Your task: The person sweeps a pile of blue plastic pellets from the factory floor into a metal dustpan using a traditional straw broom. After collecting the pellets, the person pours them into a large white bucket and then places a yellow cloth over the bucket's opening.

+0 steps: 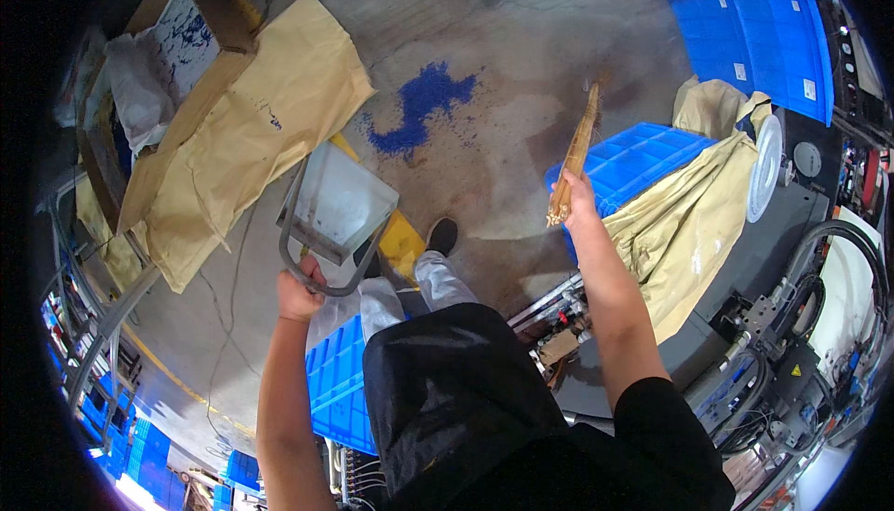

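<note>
My left hand (pixel 301 293) is wrapped round the grey tube handle of a dustpan (pixel 346 187). The pan is pale and scuffed inside, held low in front of my feet. In my right hand (pixel 579 198) is a short straw broom (pixel 584 129), gripped near its cut-stalk end. Its thin, brownish tip points away from me, over the floor. Ahead, between the two, a patch of dark blue granules (pixel 425 104) lies scattered on the concrete, touched by neither tool.
On the left, brown paper (pixel 270 110) drapes beside an open cardboard box (pixel 191 31) with blue bits inside. Right of me stand a blue crate (pixel 643 152), crumpled paper (pixel 698 218) and machinery with hoses (pixel 778 334). Another blue crate (pixel 340 385) is by my left leg.
</note>
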`<state>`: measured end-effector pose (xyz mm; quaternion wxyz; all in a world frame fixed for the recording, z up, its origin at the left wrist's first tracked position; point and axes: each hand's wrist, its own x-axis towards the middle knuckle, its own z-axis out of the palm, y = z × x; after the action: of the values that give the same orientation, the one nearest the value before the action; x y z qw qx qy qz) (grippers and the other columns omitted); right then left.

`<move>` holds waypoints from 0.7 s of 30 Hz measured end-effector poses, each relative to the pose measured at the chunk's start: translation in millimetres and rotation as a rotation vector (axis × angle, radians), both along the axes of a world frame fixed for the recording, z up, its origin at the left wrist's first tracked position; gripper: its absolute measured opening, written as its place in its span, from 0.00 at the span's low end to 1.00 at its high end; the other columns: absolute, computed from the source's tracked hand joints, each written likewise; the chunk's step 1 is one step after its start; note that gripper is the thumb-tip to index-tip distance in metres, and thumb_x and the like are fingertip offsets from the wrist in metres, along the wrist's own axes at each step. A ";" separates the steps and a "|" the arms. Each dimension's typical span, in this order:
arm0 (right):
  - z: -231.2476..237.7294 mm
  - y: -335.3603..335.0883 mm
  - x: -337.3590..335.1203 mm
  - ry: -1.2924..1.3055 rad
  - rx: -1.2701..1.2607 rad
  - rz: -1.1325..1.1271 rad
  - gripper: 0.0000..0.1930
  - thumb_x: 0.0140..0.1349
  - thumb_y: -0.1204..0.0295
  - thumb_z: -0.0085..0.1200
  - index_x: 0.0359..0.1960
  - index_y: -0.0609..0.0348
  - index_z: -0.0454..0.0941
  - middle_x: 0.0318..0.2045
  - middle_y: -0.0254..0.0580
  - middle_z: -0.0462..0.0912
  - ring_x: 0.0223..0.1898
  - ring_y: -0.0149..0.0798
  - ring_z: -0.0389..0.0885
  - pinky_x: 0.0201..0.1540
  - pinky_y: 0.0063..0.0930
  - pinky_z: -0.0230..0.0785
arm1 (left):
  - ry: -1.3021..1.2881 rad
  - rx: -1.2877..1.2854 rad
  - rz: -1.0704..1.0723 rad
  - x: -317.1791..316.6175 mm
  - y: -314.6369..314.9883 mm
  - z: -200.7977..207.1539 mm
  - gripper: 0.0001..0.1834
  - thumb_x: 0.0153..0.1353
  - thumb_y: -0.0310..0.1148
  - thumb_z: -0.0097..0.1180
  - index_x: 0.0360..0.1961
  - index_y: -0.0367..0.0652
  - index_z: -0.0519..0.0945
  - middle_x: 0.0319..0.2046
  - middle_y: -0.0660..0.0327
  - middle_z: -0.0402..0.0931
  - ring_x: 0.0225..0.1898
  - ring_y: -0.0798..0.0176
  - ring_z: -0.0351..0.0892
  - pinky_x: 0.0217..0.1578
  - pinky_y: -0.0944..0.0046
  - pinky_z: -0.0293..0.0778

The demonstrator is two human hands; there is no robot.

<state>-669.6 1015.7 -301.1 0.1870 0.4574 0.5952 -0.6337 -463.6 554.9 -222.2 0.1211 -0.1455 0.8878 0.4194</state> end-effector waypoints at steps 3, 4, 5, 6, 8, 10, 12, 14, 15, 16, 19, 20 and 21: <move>-18.1 -0.7 -23.5 -0.082 -0.057 0.040 0.12 0.56 0.71 0.51 0.40 0.53 0.64 0.27 0.39 0.70 0.24 0.39 0.73 0.20 0.37 0.68 | -0.074 0.000 0.025 -4.4 2.4 5.0 0.05 0.35 0.25 0.45 0.14 0.41 0.62 0.11 0.61 0.60 0.14 0.64 0.60 0.16 0.66 0.56; -27.0 -5.0 -33.6 -0.093 -0.073 0.041 0.12 0.56 0.69 0.51 0.40 0.53 0.65 0.27 0.39 0.71 0.24 0.39 0.73 0.21 0.36 0.69 | -0.120 0.017 0.034 -7.5 3.1 9.6 0.05 0.34 0.25 0.44 0.13 0.41 0.62 0.10 0.62 0.60 0.14 0.65 0.60 0.16 0.67 0.55; -36.5 -11.3 -43.3 -0.103 -0.089 0.042 0.13 0.56 0.68 0.51 0.41 0.53 0.65 0.27 0.40 0.71 0.24 0.39 0.73 0.22 0.36 0.69 | -0.118 0.020 0.035 -9.4 2.7 10.6 0.05 0.34 0.27 0.46 0.13 0.43 0.62 0.10 0.61 0.61 0.13 0.63 0.63 0.16 0.66 0.58; -46.1 -19.0 -50.7 -0.114 -0.105 0.047 0.13 0.56 0.67 0.51 0.41 0.53 0.65 0.27 0.40 0.71 0.24 0.40 0.73 0.23 0.35 0.70 | -0.117 0.023 0.040 -10.6 2.3 10.9 0.05 0.33 0.28 0.47 0.12 0.44 0.63 0.09 0.61 0.63 0.13 0.61 0.66 0.15 0.66 0.60; -68.9 -38.7 -52.1 -0.002 -0.047 0.020 0.13 0.56 0.69 0.51 0.41 0.55 0.66 0.28 0.40 0.71 0.27 0.40 0.73 0.26 0.37 0.69 | -0.120 0.036 0.035 -11.2 0.8 7.5 0.05 0.32 0.29 0.49 0.11 0.45 0.65 0.09 0.61 0.65 0.13 0.59 0.69 0.15 0.65 0.62; -78.7 -70.2 -40.0 0.073 0.014 0.035 0.13 0.56 0.72 0.50 0.43 0.56 0.66 0.30 0.40 0.72 0.30 0.39 0.71 0.30 0.38 0.68 | -0.136 0.043 0.041 -3.4 -3.9 -1.3 0.05 0.32 0.29 0.48 0.11 0.45 0.65 0.09 0.61 0.65 0.13 0.59 0.69 0.15 0.66 0.62; -58.9 -103.5 -6.3 0.010 0.047 0.075 0.16 0.55 0.77 0.50 0.46 0.54 0.65 0.33 0.39 0.71 0.34 0.37 0.70 0.34 0.39 0.66 | -0.175 0.032 0.055 -8.7 -0.8 7.8 0.04 0.32 0.28 0.48 0.12 0.45 0.65 0.09 0.61 0.66 0.13 0.59 0.69 0.16 0.65 0.63; -44.4 -111.8 37.4 -0.017 0.043 0.164 0.19 0.54 0.76 0.52 0.48 0.51 0.64 0.36 0.35 0.70 0.36 0.35 0.69 0.37 0.34 0.65 | -0.183 0.042 0.059 -12.2 2.0 11.8 0.04 0.32 0.28 0.47 0.12 0.45 0.66 0.10 0.61 0.67 0.13 0.59 0.69 0.16 0.65 0.63; -26.5 -108.4 54.5 0.057 0.099 0.343 0.23 0.54 0.75 0.53 0.52 0.49 0.63 0.36 0.33 0.70 0.36 0.34 0.68 0.38 0.33 0.64 | -0.179 0.052 0.061 -9.2 1.3 11.0 0.03 0.32 0.27 0.47 0.12 0.45 0.66 0.10 0.61 0.67 0.14 0.58 0.70 0.16 0.65 0.64; -12.7 -99.9 70.6 0.020 0.019 0.334 0.27 0.54 0.74 0.54 0.57 0.48 0.60 0.35 0.33 0.71 0.34 0.32 0.70 0.35 0.31 0.66 | -0.175 0.062 0.061 -7.8 -0.2 11.3 0.03 0.32 0.27 0.47 0.12 0.45 0.66 0.10 0.60 0.67 0.14 0.58 0.70 0.16 0.65 0.64; 11.8 -73.2 85.3 0.024 -0.096 0.328 0.31 0.54 0.75 0.54 0.60 0.48 0.56 0.34 0.34 0.72 0.28 0.30 0.74 0.27 0.26 0.69 | -0.170 0.022 0.027 -4.2 -1.5 14.3 0.03 0.32 0.26 0.47 0.13 0.45 0.67 0.10 0.60 0.68 0.15 0.55 0.71 0.17 0.63 0.64; 11.0 -68.2 80.1 0.035 -0.044 0.378 0.31 0.55 0.76 0.53 0.61 0.47 0.56 0.33 0.35 0.72 0.28 0.31 0.74 0.27 0.28 0.69 | -0.144 -0.006 0.015 -3.1 -2.9 11.1 0.03 0.32 0.27 0.48 0.13 0.45 0.67 0.11 0.60 0.68 0.15 0.55 0.71 0.17 0.63 0.64; 3.9 -67.5 65.8 0.125 0.022 0.380 0.29 0.55 0.76 0.52 0.59 0.49 0.57 0.32 0.35 0.72 0.29 0.32 0.73 0.27 0.29 0.69 | -0.124 -0.032 -0.004 -0.9 -4.0 5.7 0.04 0.32 0.27 0.48 0.14 0.46 0.67 0.11 0.60 0.69 0.16 0.54 0.72 0.17 0.62 0.65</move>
<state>-603.8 948.2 -297.2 0.2611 0.2988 0.6879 -0.6077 -464.5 550.9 -216.5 0.1745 -0.1713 0.8854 0.3952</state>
